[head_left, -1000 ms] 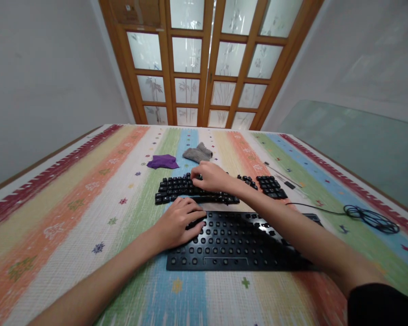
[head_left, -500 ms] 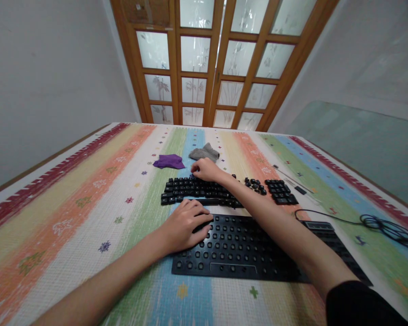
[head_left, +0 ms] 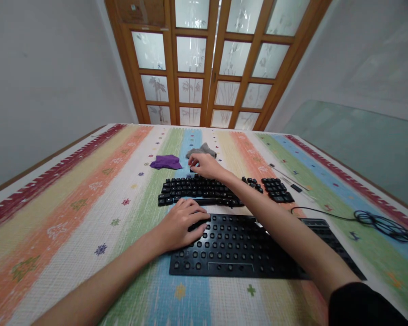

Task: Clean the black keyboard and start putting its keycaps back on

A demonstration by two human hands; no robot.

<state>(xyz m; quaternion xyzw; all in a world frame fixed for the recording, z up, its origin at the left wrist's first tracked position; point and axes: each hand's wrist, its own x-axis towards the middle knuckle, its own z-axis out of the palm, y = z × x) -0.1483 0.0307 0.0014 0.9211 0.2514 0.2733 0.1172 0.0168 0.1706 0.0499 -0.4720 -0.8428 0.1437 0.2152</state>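
Black keycaps point(head_left: 182, 186) lie at eleven o'clock from the keyboard point(head_left: 229, 250) the loosely spread left hand point(head_left: 182, 222) rests on; sorting seems underway, the right hand point(head_left: 205, 165) curls, hold unclear, and careful placement probably comes next.

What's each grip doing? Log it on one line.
left grip: on flat black rectangular keyboard base; right grip: near crumpled grey fabric cloth, hold unclear; small black square keycaps: beyond base

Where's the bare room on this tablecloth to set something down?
The broadest bare stretch of tablecloth lies left of the purple cloth and left hand. A smaller strip lies nearer you than the keyboard base. Avoid the middle: keycaps, gray cloth and right hand crowd there. A coiled cable partly fills the right.
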